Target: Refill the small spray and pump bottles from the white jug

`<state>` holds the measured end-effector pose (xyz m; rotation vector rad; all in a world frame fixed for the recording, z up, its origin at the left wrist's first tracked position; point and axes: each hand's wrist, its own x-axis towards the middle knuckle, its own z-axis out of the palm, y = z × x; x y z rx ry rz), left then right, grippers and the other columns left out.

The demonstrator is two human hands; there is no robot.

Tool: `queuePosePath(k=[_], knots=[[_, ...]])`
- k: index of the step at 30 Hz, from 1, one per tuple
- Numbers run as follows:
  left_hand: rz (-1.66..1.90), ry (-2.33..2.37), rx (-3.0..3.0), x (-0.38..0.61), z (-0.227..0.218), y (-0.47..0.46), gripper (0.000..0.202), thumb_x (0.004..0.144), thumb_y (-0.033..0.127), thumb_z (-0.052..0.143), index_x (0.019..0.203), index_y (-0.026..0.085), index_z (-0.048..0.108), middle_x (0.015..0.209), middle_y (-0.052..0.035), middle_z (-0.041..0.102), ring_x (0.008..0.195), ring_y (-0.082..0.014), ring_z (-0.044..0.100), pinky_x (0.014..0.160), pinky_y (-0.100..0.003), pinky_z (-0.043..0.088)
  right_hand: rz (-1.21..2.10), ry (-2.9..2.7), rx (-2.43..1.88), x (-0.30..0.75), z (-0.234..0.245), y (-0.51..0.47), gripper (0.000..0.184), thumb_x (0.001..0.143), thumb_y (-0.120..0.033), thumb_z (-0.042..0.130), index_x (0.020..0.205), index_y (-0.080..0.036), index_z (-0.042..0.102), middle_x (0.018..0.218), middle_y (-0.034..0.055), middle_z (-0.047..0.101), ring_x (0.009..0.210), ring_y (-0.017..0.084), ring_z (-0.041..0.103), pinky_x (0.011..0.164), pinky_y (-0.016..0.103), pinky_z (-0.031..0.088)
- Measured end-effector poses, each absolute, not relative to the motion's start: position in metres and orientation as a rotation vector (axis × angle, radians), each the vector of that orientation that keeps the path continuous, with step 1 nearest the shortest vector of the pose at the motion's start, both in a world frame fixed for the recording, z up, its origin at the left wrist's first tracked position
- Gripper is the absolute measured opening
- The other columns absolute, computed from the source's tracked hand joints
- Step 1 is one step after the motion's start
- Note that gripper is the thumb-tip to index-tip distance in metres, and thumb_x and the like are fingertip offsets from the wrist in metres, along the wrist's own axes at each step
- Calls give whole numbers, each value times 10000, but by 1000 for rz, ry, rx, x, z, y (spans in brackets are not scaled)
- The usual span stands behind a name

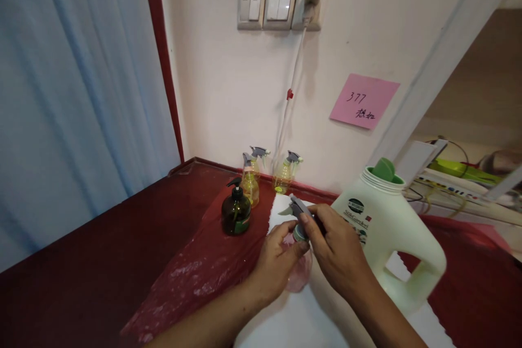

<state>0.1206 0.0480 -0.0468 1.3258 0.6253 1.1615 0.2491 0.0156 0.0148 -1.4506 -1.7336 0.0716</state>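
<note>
**Trigger head at neck of pink spray bottle**

Pink spray bottle (299,271) upright on white sheet (302,315), table (81,283) centre. Left hand (277,261) wrapped around body; right hand (338,253) pinching trigger head (299,212) at collar. Step, as judged: turning the head on its thread. Next calls for steady bottle, straight twist. White detergent jug (387,234) just right.

Spray bottles: four — three yellow (250,182) (258,160) (284,173), one pink (299,269). Pump bottle (235,209), dark: one. Detergent jug (387,228), white: one. Wall switches (265,8): two. Pink note (364,101): one. Hands: two, left (277,261) and right (336,250).
</note>
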Motion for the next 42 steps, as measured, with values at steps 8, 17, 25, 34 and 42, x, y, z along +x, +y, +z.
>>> queuePosePath(k=[8,17,25,34,42], knots=[[1178,607,1251,122,-27,39,487,786,451,776,1158,161,657,1223,-124,690,1175,-305,589,1034,-411,404,29,-1713,-1537,245,9,17,338,1002,-484,371,860,-230,543,783,22,568,710,218,557,652,346,368],[1260,646,1114,132,-30,40,440,661,382,879,931,182,595,922,-34,675,917,-219,621,836,-321,475,-31,-1721,-1512,242,6,16,336,1011,-460,358,876,-223,555,799,27,558,731,221,559,681,356,375],[1164,655,1361,120,-32,46,441,808,483,746,1100,156,695,1137,-113,721,1092,-302,623,959,-393,450,-71,-1733,-1506,245,6,16,339,1020,-462,354,870,-226,545,779,16,551,698,209,551,643,338,359],[1101,562,1321,120,-28,43,458,822,457,741,1166,168,653,1175,-103,703,1145,-296,602,996,-401,443,-98,-1742,-1494,245,6,15,341,1022,-462,351,880,-224,550,798,22,573,714,216,564,658,342,375],[1200,633,1266,127,-30,44,431,739,432,819,1007,170,606,1042,-80,704,999,-249,625,872,-343,472,-96,-1749,-1493,245,5,16,346,1022,-458,353,895,-222,571,800,22,567,716,215,566,654,340,379]])
